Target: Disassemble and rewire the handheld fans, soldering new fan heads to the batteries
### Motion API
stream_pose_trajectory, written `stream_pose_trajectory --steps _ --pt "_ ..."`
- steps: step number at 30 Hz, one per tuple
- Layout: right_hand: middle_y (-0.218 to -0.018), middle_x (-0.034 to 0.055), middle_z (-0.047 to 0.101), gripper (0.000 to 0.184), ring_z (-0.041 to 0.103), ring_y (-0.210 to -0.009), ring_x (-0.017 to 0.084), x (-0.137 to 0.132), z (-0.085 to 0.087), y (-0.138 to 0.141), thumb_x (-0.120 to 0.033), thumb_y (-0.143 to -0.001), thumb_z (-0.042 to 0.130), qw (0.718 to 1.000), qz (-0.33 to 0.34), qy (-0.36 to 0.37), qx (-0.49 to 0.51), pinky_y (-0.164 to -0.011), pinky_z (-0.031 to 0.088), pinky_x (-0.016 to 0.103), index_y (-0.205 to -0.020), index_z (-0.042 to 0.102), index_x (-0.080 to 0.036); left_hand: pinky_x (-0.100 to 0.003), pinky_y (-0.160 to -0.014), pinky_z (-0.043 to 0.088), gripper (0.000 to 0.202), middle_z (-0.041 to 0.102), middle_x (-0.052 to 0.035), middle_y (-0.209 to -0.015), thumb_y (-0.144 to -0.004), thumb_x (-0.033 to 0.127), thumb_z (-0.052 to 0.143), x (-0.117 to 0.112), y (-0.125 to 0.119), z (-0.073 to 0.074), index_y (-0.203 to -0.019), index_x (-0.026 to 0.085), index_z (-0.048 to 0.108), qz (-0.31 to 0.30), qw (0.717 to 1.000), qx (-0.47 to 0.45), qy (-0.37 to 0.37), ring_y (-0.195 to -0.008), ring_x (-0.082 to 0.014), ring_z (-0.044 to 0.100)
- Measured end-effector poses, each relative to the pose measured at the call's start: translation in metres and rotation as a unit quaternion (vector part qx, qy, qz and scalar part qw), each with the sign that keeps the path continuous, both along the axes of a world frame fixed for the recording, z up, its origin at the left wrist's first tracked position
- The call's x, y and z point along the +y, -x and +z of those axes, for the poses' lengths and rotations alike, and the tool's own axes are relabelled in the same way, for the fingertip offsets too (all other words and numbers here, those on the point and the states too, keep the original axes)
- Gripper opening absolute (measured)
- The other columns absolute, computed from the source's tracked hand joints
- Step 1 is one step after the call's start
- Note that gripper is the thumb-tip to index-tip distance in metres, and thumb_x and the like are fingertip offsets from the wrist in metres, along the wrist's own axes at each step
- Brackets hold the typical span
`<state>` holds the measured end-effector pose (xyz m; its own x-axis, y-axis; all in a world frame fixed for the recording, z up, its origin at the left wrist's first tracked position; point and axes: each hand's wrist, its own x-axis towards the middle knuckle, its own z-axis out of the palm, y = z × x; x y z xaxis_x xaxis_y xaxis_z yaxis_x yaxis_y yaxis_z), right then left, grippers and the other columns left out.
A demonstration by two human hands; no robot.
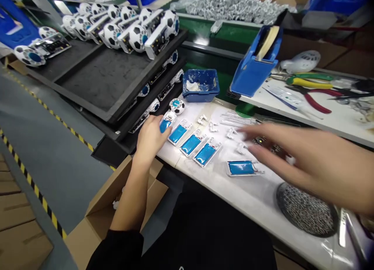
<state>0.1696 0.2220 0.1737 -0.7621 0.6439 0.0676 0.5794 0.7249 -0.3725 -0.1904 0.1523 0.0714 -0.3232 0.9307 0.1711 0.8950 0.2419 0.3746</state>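
Observation:
My left hand (151,134) is closed around the near end of a white casing with a blue battery (165,124), its far end joined to a football-patterned round head (177,106). Beside it, several similar casings, such as this battery casing (191,144), lie in a slanted row. Another battery casing (242,168) lies apart, turned sideways. My right hand (292,157), blurred by motion, reaches over the bench with fingers stretched and apart. Near its fingertips lie small white plastic brackets (231,133). I see nothing in its grasp.
Stacked black trays (96,87) of football-headed units stand at the left. Behind the casings is a blue bin (201,85). A round dish of small metal parts (306,209) sits front right. Pliers (309,82) lie on a raised shelf; an open carton (99,215) is below.

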Motion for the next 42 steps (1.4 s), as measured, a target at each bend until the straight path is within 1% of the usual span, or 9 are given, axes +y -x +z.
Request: stream_pose_trajectory --steps 3,6,10,15,25,29,32,37,42 --pt "-0.145 0.0137 0.068 0.053 0.068 -0.128 0.038 0.055 0.001 0.115 -0.039 -0.108 0.042 0.995 0.045 -0.029 -0.080 -0.107 0.057 0.058 -0.155 0.056 -0.019 -0.047 -0.115 0.054 0.044 0.071 -0.0169 -0.130 -0.100 0.033 0.067 -0.006 0.006 -0.007 -0.138 0.013 0.072 -0.005 1.000 0.004 0.017 -0.125 -0.0363 0.068" --pt "-0.145 0.0226 0.065 0.052 0.066 -0.131 0.040 0.075 -0.025 0.193 -0.034 -0.110 0.043 0.993 0.042 -0.033 -0.105 -0.111 0.055 0.055 -0.155 0.054 -0.010 -0.045 -0.113 0.055 0.042 0.071 -0.0150 -0.128 -0.099 0.032 0.069 -0.013 0.010 -0.008 -0.137 0.014 0.073 -0.010 1.000 0.005 0.030 -0.122 -0.0345 0.069" --pt "-0.135 0.0273 0.069 0.060 0.071 -0.120 0.044 0.082 -0.057 0.240 -0.049 -0.106 0.059 0.989 0.045 -0.021 -0.136 -0.100 0.058 0.052 -0.149 0.061 -0.007 -0.042 -0.111 0.056 0.040 0.071 -0.0120 -0.125 -0.101 0.033 0.069 -0.021 0.018 -0.009 -0.137 0.017 0.073 -0.016 0.999 0.003 0.044 -0.120 -0.0313 0.069" --pt "-0.111 0.0187 0.079 0.047 0.075 -0.107 0.037 0.097 -0.065 0.253 -0.050 -0.097 0.074 0.987 0.087 0.002 -0.135 -0.093 0.058 0.040 -0.125 0.079 -0.013 -0.043 -0.109 0.056 0.035 0.068 -0.0124 -0.122 -0.100 0.033 0.070 -0.019 0.022 -0.010 -0.131 0.017 0.076 -0.023 0.998 0.005 0.064 -0.119 -0.0318 0.068" --pt "-0.088 0.0120 0.077 0.043 0.073 -0.090 0.031 0.101 -0.052 0.242 -0.039 -0.092 0.073 0.997 0.050 0.037 -0.054 -0.087 0.057 0.039 -0.122 0.081 -0.010 -0.043 -0.113 0.055 0.039 0.068 -0.0151 -0.126 -0.101 0.031 0.070 -0.019 0.015 -0.003 -0.135 0.013 0.074 -0.018 0.997 0.010 0.080 -0.125 -0.0333 0.066" --pt "-0.094 0.0147 0.077 0.048 0.072 -0.098 0.036 0.081 -0.026 0.217 -0.046 -0.094 0.072 1.000 0.011 0.004 0.009 -0.093 0.056 0.045 -0.123 0.080 -0.009 -0.046 -0.109 0.058 0.038 0.070 -0.0162 -0.130 -0.098 0.027 0.070 -0.026 0.005 0.018 -0.135 0.015 0.074 -0.002 0.998 0.022 0.066 -0.123 -0.0354 0.069" --pt "-0.106 0.0118 0.078 0.050 0.071 -0.105 0.036 0.058 -0.003 0.182 -0.051 -0.093 0.073 0.998 -0.012 -0.023 0.060 -0.095 0.056 0.046 -0.127 0.078 -0.015 -0.044 -0.110 0.060 0.051 0.069 -0.0157 -0.141 -0.099 0.027 0.069 -0.032 -0.013 0.044 -0.148 0.015 0.065 -0.018 0.999 -0.031 -0.016 -0.122 -0.0311 0.072" --pt "-0.107 0.0066 0.076 0.051 0.071 -0.095 0.029 0.012 0.030 0.095 -0.052 -0.090 0.084 0.985 -0.070 -0.065 0.143 -0.090 0.058 0.042 -0.126 0.073 -0.017 -0.034 -0.092 0.068 0.038 0.084 -0.0069 -0.113 -0.099 0.047 0.075 -0.030 -0.076 0.070 -0.124 0.019 0.080 -0.096 0.921 -0.332 -0.181 -0.098 -0.0241 0.082" --pt "-0.125 0.0104 0.064 0.048 0.068 -0.109 0.029 -0.064 0.022 -0.012 -0.043 -0.094 0.087 0.950 -0.205 -0.164 0.167 -0.099 0.060 0.044 -0.129 0.066 -0.017 -0.033 -0.088 0.067 0.034 0.084 -0.0052 -0.109 -0.098 0.047 0.078 -0.027 -0.178 0.056 -0.121 0.023 0.082 -0.163 0.881 -0.401 -0.191 -0.094 -0.0233 0.082"
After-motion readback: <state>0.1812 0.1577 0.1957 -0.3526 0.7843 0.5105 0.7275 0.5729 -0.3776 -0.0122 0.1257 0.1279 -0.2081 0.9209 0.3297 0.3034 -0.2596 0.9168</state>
